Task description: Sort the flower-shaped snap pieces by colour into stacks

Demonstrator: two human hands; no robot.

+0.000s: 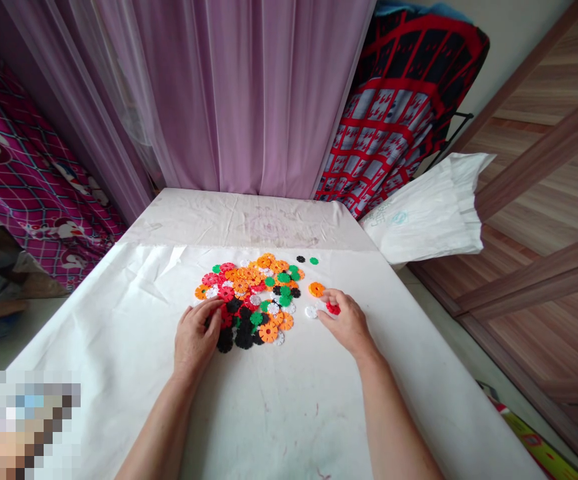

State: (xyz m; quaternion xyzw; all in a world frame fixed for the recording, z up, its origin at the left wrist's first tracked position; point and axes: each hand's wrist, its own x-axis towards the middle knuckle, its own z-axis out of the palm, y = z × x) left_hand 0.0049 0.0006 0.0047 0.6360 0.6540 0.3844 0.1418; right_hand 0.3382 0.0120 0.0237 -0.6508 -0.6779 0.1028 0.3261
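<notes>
White-covered table (279,413) fills the middle of the room, its covering creased and faintly stained; a band with a pale printed pattern crosses the far end. Behind it hangs a lilac curtain (263,100). Wood-grained panelling (543,153) stands at right, a magenta patterned cloth (33,180) at left, and one red-and-dark checked cloth (383,113) beyond the far right corner. One white bag (429,207) sits against that corner.

On the table's middle lies one heap of notched discs (269,333), orange, red, green, black and white, overlapping too much to count. Two hands flank it. The left hand (199,333) rests at its left edge, fingers bent; I cannot tell whether it grips any. The right hand (346,320) is loosely parted, thumb and fingers around one red disc (333,309). Just beside its fingertips are one orange disc (316,289) and one white disc (311,312); farther off, one green disc (314,261) and one black disc (301,259).
</notes>
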